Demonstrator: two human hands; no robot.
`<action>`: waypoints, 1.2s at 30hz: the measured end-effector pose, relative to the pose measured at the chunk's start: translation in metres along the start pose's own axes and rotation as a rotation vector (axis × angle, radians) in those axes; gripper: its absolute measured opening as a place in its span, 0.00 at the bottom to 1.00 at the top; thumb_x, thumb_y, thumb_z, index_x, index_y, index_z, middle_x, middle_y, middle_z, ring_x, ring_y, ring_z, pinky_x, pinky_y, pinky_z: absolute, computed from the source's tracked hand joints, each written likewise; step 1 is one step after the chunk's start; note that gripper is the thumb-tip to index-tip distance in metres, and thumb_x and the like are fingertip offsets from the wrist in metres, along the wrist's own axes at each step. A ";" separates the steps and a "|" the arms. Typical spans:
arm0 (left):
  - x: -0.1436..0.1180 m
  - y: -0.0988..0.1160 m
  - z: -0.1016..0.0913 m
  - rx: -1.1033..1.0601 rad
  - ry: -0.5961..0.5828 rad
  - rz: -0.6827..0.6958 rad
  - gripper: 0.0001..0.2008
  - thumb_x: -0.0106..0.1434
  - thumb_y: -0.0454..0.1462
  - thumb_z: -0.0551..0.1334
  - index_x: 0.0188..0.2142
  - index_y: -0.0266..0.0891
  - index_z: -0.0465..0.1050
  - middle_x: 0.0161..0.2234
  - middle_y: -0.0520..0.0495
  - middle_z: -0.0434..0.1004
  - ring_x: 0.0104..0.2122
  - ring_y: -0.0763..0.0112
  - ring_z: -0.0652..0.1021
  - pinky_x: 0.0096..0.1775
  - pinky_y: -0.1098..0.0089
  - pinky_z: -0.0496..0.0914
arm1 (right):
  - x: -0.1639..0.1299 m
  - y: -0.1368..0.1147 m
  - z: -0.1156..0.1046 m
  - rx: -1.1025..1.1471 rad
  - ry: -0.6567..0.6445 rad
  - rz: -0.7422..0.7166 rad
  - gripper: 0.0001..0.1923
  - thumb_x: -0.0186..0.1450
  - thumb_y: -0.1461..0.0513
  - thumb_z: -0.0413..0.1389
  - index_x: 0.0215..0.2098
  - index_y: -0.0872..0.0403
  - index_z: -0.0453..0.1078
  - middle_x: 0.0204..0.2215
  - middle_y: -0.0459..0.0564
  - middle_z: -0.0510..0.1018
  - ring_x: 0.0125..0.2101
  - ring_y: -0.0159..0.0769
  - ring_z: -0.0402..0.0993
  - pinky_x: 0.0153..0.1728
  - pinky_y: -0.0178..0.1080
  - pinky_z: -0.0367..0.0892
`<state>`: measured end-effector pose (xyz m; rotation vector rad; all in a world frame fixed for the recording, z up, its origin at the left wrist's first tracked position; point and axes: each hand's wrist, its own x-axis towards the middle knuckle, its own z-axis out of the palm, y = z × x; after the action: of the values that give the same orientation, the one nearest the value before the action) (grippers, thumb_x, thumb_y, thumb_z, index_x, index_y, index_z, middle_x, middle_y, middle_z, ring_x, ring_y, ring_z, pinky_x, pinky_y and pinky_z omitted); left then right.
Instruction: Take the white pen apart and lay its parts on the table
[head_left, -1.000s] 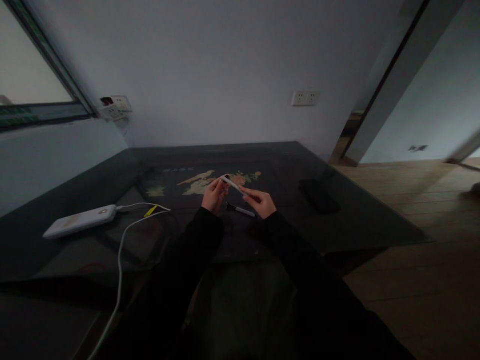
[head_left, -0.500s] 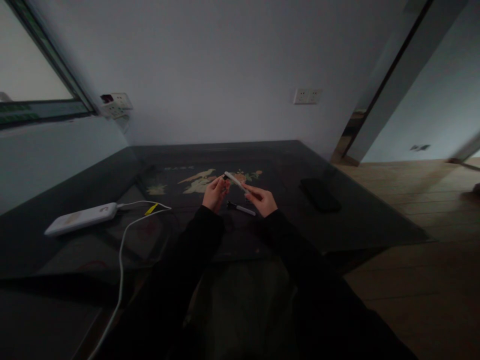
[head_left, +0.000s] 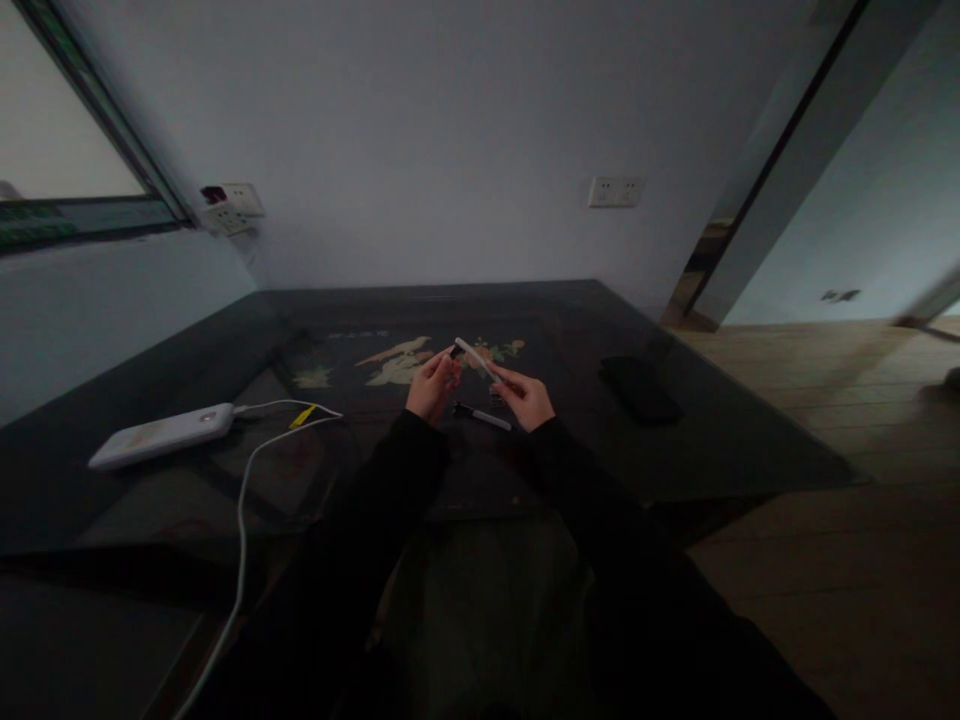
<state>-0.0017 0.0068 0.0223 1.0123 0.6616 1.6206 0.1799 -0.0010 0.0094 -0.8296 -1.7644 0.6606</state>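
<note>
Over the middle of the table, my left hand (head_left: 430,387) is closed, pinching a small black piece (head_left: 455,351) whose kind is too small to make out. My right hand (head_left: 527,398) grips the lower end of a slim pale stick (head_left: 476,356), which slants up to the left. The stick's upper end meets or nearly meets the black piece; I cannot tell if they are joined. Below and between the hands, a pen-like object (head_left: 484,416) with a black end and a grey body lies on the tabletop.
The dark glossy table (head_left: 570,310) bears a bird-and-flower picture. A black phone (head_left: 640,389) lies to the right. At the left, a white power bank (head_left: 165,437) has a white cable (head_left: 243,520) with a yellow tag (head_left: 302,417) running off the front edge.
The pale stick and the black piece have shifted slightly up and to the right. Both hands keep their hold, and the pen-like object lies where it was.
</note>
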 end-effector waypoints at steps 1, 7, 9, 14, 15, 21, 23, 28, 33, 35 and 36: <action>0.000 0.000 0.000 -0.001 0.000 0.000 0.18 0.49 0.45 0.71 0.36 0.36 0.76 0.27 0.52 0.71 0.25 0.80 0.71 0.26 0.79 0.65 | 0.000 0.000 0.000 0.005 -0.002 -0.001 0.22 0.62 0.60 0.54 0.54 0.54 0.71 0.48 0.53 0.78 0.45 0.42 0.77 0.45 0.42 0.71; -0.001 0.003 0.002 -0.011 -0.008 -0.001 0.18 0.52 0.45 0.70 0.38 0.36 0.77 0.26 0.53 0.70 0.24 0.81 0.70 0.26 0.79 0.65 | -0.002 -0.004 0.003 0.042 -0.074 -0.023 0.20 0.62 0.58 0.56 0.53 0.51 0.72 0.47 0.50 0.79 0.42 0.41 0.78 0.43 0.41 0.72; -0.001 0.004 0.002 -0.011 -0.010 -0.002 0.18 0.52 0.45 0.70 0.39 0.36 0.77 0.25 0.53 0.69 0.24 0.81 0.70 0.26 0.79 0.65 | -0.003 -0.005 0.003 0.046 -0.085 -0.028 0.21 0.62 0.58 0.56 0.53 0.51 0.72 0.47 0.50 0.79 0.41 0.41 0.79 0.42 0.40 0.73; -0.001 0.002 0.001 -0.004 -0.008 -0.009 0.17 0.53 0.44 0.69 0.40 0.36 0.76 0.26 0.52 0.71 0.24 0.81 0.71 0.27 0.79 0.65 | -0.001 -0.002 0.002 0.025 -0.039 -0.026 0.20 0.62 0.60 0.55 0.53 0.50 0.72 0.48 0.49 0.78 0.46 0.41 0.76 0.47 0.41 0.71; -0.001 0.002 0.001 -0.004 -0.005 -0.011 0.17 0.53 0.44 0.69 0.39 0.36 0.76 0.27 0.52 0.71 0.24 0.81 0.71 0.26 0.79 0.65 | 0.000 -0.001 0.002 0.016 -0.023 -0.023 0.20 0.62 0.60 0.55 0.53 0.51 0.72 0.49 0.49 0.78 0.47 0.41 0.76 0.47 0.42 0.70; 0.000 0.000 0.000 0.001 -0.005 -0.019 0.16 0.52 0.44 0.70 0.36 0.36 0.75 0.27 0.52 0.72 0.25 0.80 0.71 0.26 0.78 0.65 | 0.001 0.001 0.000 -0.004 0.023 -0.006 0.21 0.62 0.62 0.55 0.53 0.54 0.71 0.48 0.53 0.78 0.43 0.41 0.78 0.46 0.42 0.71; 0.000 0.000 0.000 0.001 -0.004 -0.021 0.15 0.53 0.43 0.69 0.36 0.36 0.75 0.27 0.52 0.72 0.25 0.80 0.71 0.26 0.78 0.64 | 0.000 0.000 0.000 0.002 0.020 -0.006 0.21 0.62 0.62 0.55 0.53 0.53 0.71 0.49 0.52 0.78 0.45 0.41 0.77 0.47 0.42 0.71; 0.000 0.000 0.000 -0.009 0.009 -0.018 0.14 0.54 0.42 0.69 0.37 0.36 0.75 0.27 0.52 0.72 0.25 0.80 0.71 0.27 0.78 0.65 | 0.000 -0.002 0.001 0.029 -0.014 -0.017 0.20 0.62 0.61 0.56 0.53 0.51 0.72 0.49 0.50 0.78 0.47 0.42 0.76 0.49 0.44 0.70; 0.000 0.002 0.000 -0.023 -0.004 -0.011 0.17 0.52 0.43 0.70 0.40 0.37 0.77 0.26 0.53 0.70 0.24 0.81 0.70 0.26 0.79 0.65 | -0.002 -0.004 0.002 0.071 -0.068 -0.022 0.20 0.62 0.60 0.55 0.53 0.51 0.72 0.49 0.49 0.77 0.47 0.41 0.76 0.48 0.42 0.70; 0.000 0.003 0.000 -0.025 -0.006 -0.008 0.18 0.51 0.44 0.70 0.40 0.37 0.77 0.25 0.53 0.69 0.24 0.81 0.70 0.26 0.79 0.65 | -0.003 -0.005 0.003 0.081 -0.092 -0.019 0.21 0.62 0.59 0.56 0.53 0.52 0.72 0.49 0.50 0.77 0.44 0.40 0.77 0.46 0.40 0.71; 0.000 0.003 0.000 -0.025 -0.004 -0.006 0.18 0.51 0.44 0.70 0.39 0.37 0.77 0.25 0.53 0.69 0.24 0.81 0.70 0.26 0.79 0.65 | -0.003 -0.006 0.003 0.082 -0.102 -0.016 0.21 0.61 0.59 0.56 0.53 0.53 0.72 0.49 0.50 0.78 0.43 0.40 0.78 0.44 0.40 0.72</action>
<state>-0.0028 0.0059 0.0247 0.9945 0.6396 1.6168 0.1764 -0.0071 0.0111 -0.7358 -1.8210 0.7712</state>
